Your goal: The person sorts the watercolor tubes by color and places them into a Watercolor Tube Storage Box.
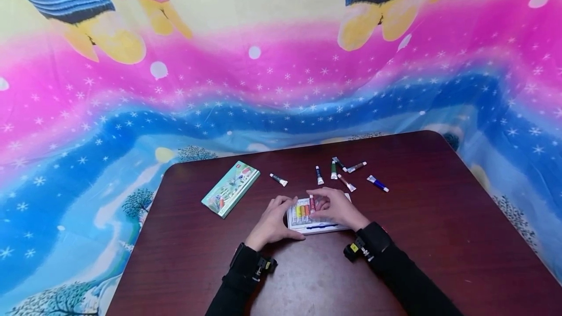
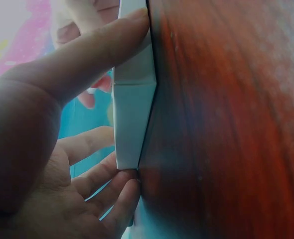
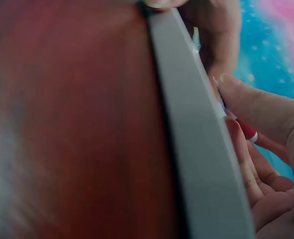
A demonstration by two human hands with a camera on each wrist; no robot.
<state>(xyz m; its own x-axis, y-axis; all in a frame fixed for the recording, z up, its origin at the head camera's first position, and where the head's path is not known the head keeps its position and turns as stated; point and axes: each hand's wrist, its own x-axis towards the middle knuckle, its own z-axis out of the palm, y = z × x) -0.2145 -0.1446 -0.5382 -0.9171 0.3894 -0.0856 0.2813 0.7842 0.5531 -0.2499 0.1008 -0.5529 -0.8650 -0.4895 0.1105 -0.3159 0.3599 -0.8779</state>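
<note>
Paint tubes (image 1: 303,212) in yellow and orange are seen in the head view, laid side by side in a shallow white tray (image 1: 294,232), just left of the right hand's grip. By the right hand (image 1: 335,207) a red tube (image 1: 312,204) is pinched between thumb and finger, the gap closed to the tube's own width, and is held over the tray, beside the orange tubes. The tray's left end is held by the left hand (image 1: 272,222), with thumb and fingers spread round it. A slim blue brush (image 1: 322,227) is laid along the tray's near side, below the right hand's grip. Well left of both hands, a green box (image 1: 230,189) is placed flat; coloured pictures and a small red mark are printed on it, but its lettering is too small to be read. Beyond the grip, a black tube (image 1: 278,179), a green tube (image 1: 333,169), a brown tube (image 1: 357,167) and a blue tube (image 1: 378,183) are scattered among others on the table (image 1: 439,238); their labels cannot be read.

In the left wrist view, the tray's plain wall is pressed by the left thumb, and its end is touched by the fingers.

In the right wrist view, the red tube's white cap is seen within the right hand's pinch, just beside the tray's wall.
</note>
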